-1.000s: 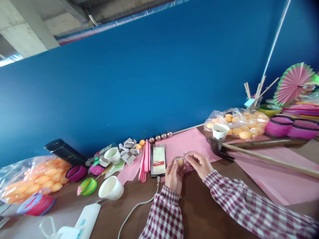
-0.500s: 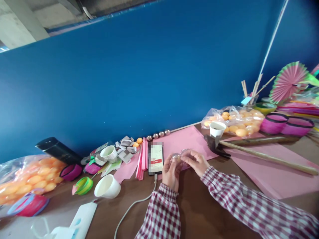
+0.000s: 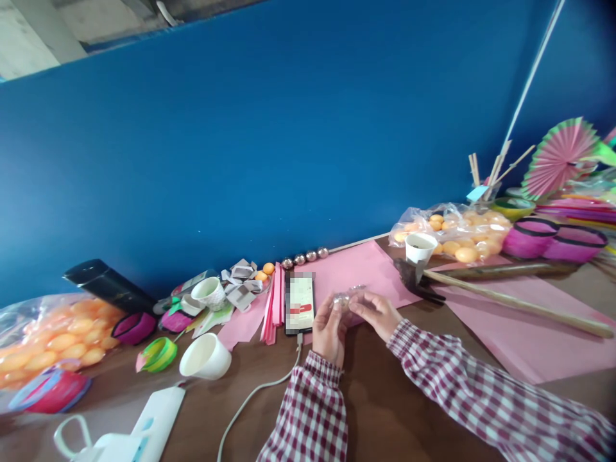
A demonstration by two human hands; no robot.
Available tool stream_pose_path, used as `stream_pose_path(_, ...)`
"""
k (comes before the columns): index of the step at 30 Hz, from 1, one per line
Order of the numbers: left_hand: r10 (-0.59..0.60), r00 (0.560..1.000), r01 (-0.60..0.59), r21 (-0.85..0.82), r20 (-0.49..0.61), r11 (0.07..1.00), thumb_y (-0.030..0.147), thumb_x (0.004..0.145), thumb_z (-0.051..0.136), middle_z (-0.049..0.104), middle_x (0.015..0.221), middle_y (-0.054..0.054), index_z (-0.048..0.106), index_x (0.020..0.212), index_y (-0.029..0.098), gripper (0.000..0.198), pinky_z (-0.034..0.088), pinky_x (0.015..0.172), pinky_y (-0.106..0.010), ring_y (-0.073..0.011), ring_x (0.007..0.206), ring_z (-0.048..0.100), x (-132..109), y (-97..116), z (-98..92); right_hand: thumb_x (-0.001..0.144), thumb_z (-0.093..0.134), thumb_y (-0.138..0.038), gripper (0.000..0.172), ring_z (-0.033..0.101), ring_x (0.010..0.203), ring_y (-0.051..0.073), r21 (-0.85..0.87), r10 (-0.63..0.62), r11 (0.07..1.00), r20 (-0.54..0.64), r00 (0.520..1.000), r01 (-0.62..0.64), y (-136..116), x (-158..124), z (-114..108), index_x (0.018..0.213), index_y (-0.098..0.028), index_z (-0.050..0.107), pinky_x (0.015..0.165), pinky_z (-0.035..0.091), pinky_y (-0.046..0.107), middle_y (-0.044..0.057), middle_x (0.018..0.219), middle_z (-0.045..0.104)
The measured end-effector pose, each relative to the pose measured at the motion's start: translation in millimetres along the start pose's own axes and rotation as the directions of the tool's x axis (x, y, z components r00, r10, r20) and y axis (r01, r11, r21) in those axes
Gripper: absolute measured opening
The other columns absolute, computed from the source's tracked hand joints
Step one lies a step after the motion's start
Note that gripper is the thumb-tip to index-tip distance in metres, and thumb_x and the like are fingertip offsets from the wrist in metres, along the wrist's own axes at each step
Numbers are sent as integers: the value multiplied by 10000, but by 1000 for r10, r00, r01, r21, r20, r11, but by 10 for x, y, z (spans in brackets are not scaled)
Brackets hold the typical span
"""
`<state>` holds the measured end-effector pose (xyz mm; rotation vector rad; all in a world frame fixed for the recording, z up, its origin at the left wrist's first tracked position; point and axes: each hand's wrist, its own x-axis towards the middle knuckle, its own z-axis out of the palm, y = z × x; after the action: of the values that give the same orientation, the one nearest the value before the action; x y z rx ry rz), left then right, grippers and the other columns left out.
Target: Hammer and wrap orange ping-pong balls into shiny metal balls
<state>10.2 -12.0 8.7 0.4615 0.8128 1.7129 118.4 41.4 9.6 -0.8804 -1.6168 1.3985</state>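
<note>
Both hands meet at a small clear, shiny item (image 3: 342, 299) over the near edge of a pink sheet (image 3: 370, 269). My left hand (image 3: 330, 330) pinches it from the left, fingers pointing up. From the right, my right hand (image 3: 378, 312) has thumb and forefinger closed on its other side. Whether it is one piece or two is too small to tell. Left of my left hand lies a phone (image 3: 301, 308) with a cable plugged in. Several shiny metal balls (image 3: 310, 255) stand in a row behind the phone.
A hammer (image 3: 510, 300) lies at the right, beside a white cup (image 3: 420, 249) and a bag of orange balls (image 3: 466, 234). At the left are a white cup (image 3: 206, 357), a power strip (image 3: 156, 423), a black case (image 3: 108, 285) and another bag of orange balls (image 3: 62, 333).
The view has shifted slightly. Both hands stay together at the clear item, which shows a little more between the fingers.
</note>
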Motion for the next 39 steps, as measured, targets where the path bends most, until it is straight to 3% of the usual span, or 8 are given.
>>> stream_pose_path(13,14,1000,-14,9,-4,1000,216,664,667,659,953,-66,579,1058,196,404,442,838,-343,-184,882,613,13,-12,-7,686,588,-421,267,553,911,204,11,26,1000,-4,1000,-26,-11,-2,6,692,-155,598,802,425,344,75,994,610)
stream_pose_path(23,8,1000,-8,14,-9,1000,201,681,652,655,969,-63,574,1067,197,394,460,798,-310,-165,860,614,7,-7,-11,696,583,-399,242,552,905,183,-10,2,1000,8,1000,-2,-53,-5,-2,694,-157,596,822,411,316,51,912,630)
stream_pose_path(30,6,1000,-5,11,-16,1000,199,671,660,658,952,-55,581,1062,202,398,466,766,-292,-157,841,613,8,-7,-13,690,591,-404,249,546,954,207,-7,31,999,-12,999,-31,-25,-2,2,694,-156,606,836,412,340,75,1051,599)
stream_pose_path(39,9,1000,-8,12,-15,1000,210,664,667,656,965,-52,572,1083,210,429,455,778,-290,-158,857,608,21,-32,-39,705,584,-392,247,535,991,208,-46,19,999,13,1000,-18,-62,-8,-12,696,-147,612,873,385,331,82,1048,600)
